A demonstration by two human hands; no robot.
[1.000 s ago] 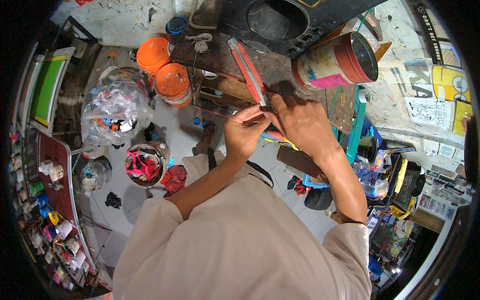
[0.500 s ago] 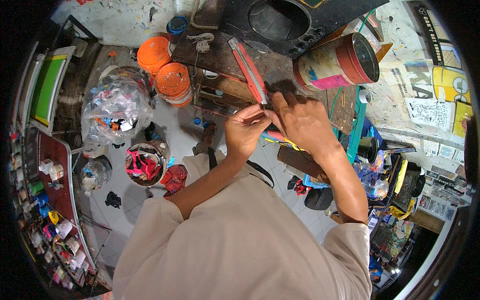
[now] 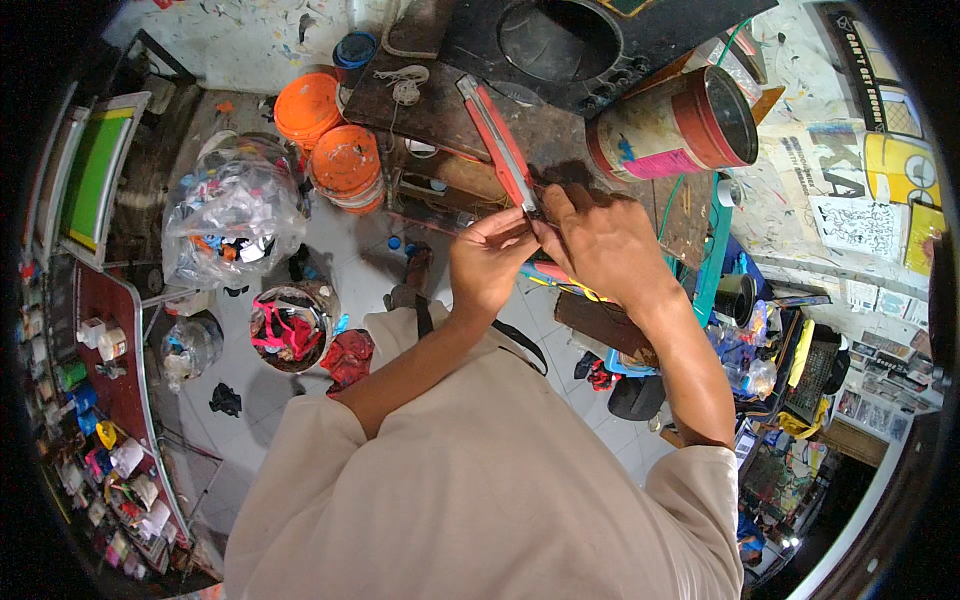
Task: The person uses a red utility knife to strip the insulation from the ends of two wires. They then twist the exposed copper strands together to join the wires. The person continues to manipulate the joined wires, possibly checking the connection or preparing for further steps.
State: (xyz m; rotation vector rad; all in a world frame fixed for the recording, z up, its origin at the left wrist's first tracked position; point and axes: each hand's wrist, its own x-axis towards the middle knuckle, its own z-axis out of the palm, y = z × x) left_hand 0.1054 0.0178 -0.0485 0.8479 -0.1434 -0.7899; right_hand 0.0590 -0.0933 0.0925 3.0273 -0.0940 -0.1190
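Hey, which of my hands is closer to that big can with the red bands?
Your right hand: it's just below the can in the picture, not touching. Your left hand is lower and farther left.

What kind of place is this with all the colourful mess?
It's probably a workshop, maybe for painting or printing. You can tell from the colour-spattered wall, the orange buckets and the big stained can.
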